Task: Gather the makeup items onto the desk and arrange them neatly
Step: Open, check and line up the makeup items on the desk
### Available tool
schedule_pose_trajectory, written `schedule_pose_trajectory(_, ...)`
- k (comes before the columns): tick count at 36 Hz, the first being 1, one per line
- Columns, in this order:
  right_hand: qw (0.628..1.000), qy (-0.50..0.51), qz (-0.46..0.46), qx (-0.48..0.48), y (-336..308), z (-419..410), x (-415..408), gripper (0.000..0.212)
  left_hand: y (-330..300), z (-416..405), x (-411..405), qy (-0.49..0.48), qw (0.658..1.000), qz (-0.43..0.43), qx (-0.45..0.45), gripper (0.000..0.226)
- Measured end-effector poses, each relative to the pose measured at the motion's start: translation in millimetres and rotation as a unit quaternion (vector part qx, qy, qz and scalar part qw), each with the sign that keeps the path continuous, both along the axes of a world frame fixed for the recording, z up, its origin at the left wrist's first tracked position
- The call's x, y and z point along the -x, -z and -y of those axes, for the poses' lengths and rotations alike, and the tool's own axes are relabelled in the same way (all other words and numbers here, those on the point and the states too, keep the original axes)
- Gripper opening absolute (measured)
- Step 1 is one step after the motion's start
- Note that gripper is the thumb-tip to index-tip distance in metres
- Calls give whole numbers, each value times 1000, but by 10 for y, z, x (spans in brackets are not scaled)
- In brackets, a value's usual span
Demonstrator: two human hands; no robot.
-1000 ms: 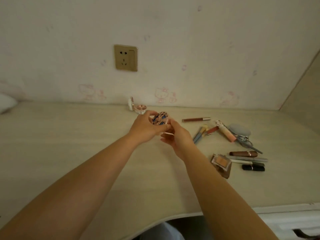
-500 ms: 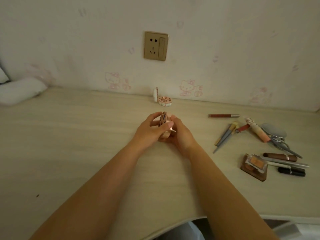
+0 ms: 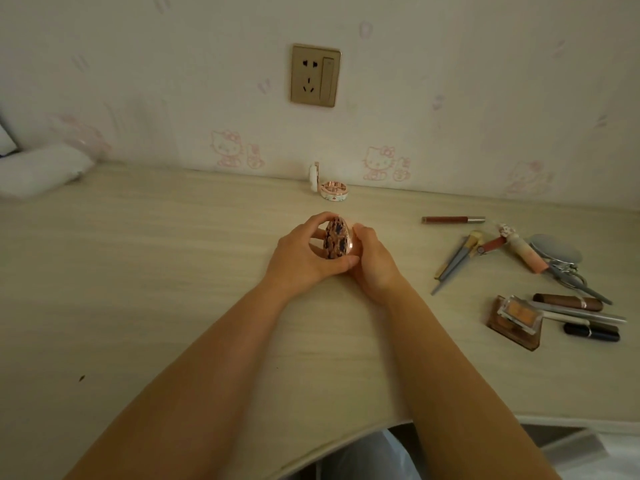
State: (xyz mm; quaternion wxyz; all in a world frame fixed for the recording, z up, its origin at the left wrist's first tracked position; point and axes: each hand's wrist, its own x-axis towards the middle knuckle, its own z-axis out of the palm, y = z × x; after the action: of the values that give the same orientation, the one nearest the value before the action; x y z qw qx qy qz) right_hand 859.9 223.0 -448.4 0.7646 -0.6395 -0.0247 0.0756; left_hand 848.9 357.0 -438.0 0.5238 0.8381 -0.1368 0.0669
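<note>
Centrally, both hands grip a round patterned compact held on edge just above the worktop. The left hand curls fingers over its top and thumb beneath; the right hand clasps its far side. A second compact stands open near the wall. Lip pencil, brushes, eyeshadow palette and lipsticks lie grouped at right.

pale wood-grain desk against cartoon-cat wallpapered wall; brass-toned wall socket above; dim warm light
</note>
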Motion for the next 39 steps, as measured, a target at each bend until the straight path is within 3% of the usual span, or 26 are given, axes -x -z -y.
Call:
schedule_pose_trajectory(6,995,47,-6,83,-27,-53,-1,58,28,8,-46,-11,1000,-21,-4,64)
schedule_pose_trajectory(15,997,36,-49,55,-109,-52,-58,63,32,44,-112,-33,995,-82,47,50)
schedule_pose_trajectory(20,996,27,-90,4,-157,-21,-64,64,11,37,-74,-16,998,-59,28,75)
schedule_pose_trajectory(25,992,13,-129,-3,-184,23,-73,64,-7,9,-92,-12,998,-66,-12,85)
schedule_pose_trajectory(29,991,7,-135,-13,-213,21,-45,58,-18,32,-93,-37,998,-57,-12,65)
schedule_pose_trajectory(39,989,123,-85,0,-155,-12,36,39,2,1,-94,-80,994,-59,51,58)
